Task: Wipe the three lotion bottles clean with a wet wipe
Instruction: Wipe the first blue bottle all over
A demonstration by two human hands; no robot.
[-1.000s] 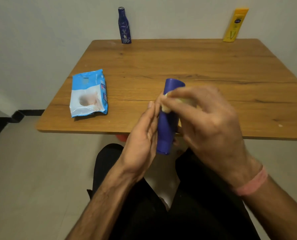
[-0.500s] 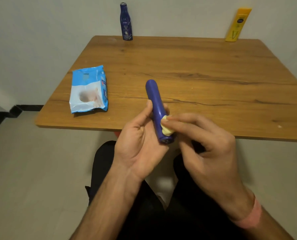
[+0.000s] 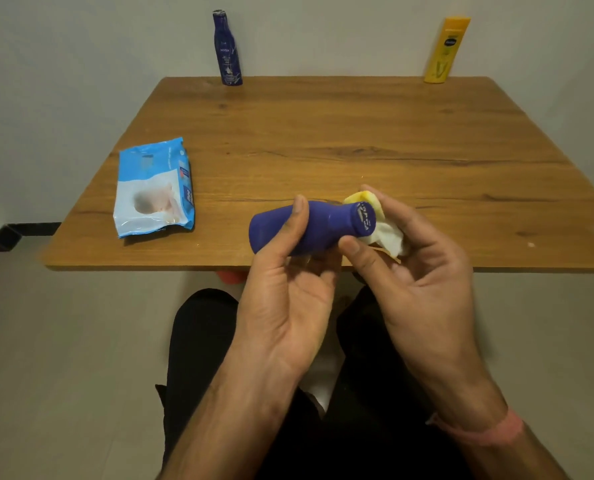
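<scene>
The person sits at the near edge of a wooden table (image 3: 323, 126) and holds a blue bottle (image 3: 309, 228) on its side above that edge, cap end pointing right. The left hand (image 3: 288, 289) grips its body, thumb over the top and the other fingers curled underneath, mostly hidden behind it. The right hand (image 3: 416, 271) pinches a crumpled wet wipe (image 3: 385, 230) against the cap end, thumb below the cap and fingers behind the cloth. The wipe looks white with a yellowish upper edge, and much of it is covered by the cap and the fingers. Small print on the cap face is too fine to read. What the bottle contains cannot be seen through its opaque wall.

On the table to the left lies a blue and white pack of wipes (image 3: 153, 188), flat, its printed picture blurred; whether its flap is open I cannot tell. At the far edge, against the wall, a dark blue bottle (image 3: 228, 50) stands upright toward the left, and a yellow bottle (image 3: 446, 50) stands at the far right, tilted slightly. Both stand well apart from the hands and from each other.

A pink band (image 3: 489, 429) circles the right wrist. Dark trousers (image 3: 202, 358) fill the near part of the view, and something red (image 3: 231, 275) peeks from under the table edge, too hidden to identify.
</scene>
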